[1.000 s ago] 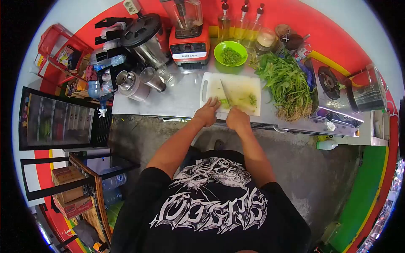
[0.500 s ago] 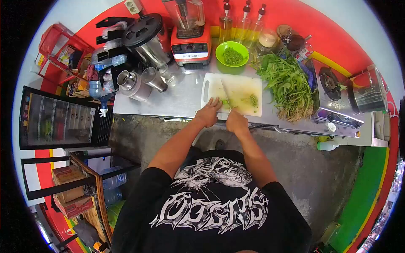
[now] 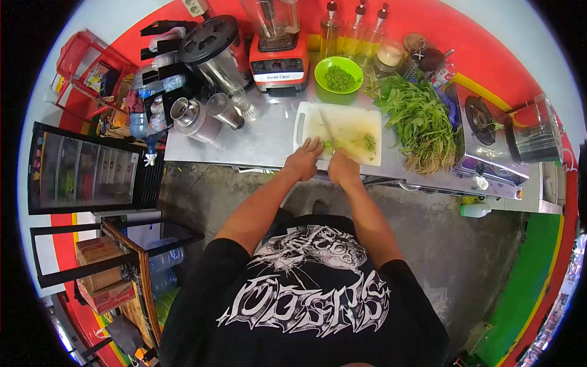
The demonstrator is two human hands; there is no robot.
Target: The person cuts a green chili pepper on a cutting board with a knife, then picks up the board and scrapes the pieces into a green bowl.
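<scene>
My right hand (image 3: pixel 343 167) is closed round the handle of a knife (image 3: pixel 326 125), which the fist mostly hides. The blade points away from me across a white cutting board (image 3: pixel 359 117). Just left of the blade, my left hand (image 3: pixel 303 160) presses a few green stems (image 3: pixel 327 145) to the board with bent fingers, close to the cutting edge. A small heap of chopped greens (image 3: pixel 370 142) lies at the right of the board. Behind the board stands a lime-green bowl (image 3: pixel 324 84) with chopped greens (image 3: pixel 339 77) inside.
A big leafy bunch with roots (image 3: pixel 416 125) lies right of the board, beside a gas stove (image 3: pixel 474 122). Leftward stand a metal cup (image 3: pixel 224 111), a steel canister (image 3: pixel 194 120) and a red blender (image 3: pixel 279 64). Pump bottles (image 3: pixel 353 37) line the back wall.
The view has shifted slightly. Both hands stay in nearly the same place on the board, and the knife blade has moved only a little.
</scene>
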